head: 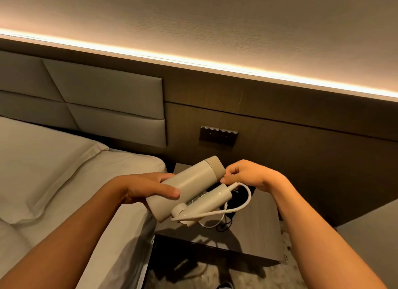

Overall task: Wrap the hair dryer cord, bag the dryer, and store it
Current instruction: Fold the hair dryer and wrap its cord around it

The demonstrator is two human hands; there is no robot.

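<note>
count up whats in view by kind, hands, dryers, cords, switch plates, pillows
hands: 2, left hand and right hand
hair dryers: 1, hair dryer, folded
white cords: 1, cord
wall switch plates: 2, switch plates
pillows: 1, pillow
total: 7

From my feed the room is dim and warm. Nearly all the light comes from a glowing strip (193, 61) running along the wall, blown out to white at its core. It washes the wall above and catches my right forearm (312, 219) brighter than the left (71, 235). Hard shadows fall across the counter (247, 241) and the floor below. The wide lens bends the straight lines toward the edges, and fine detail is soft and smeared.
</note>
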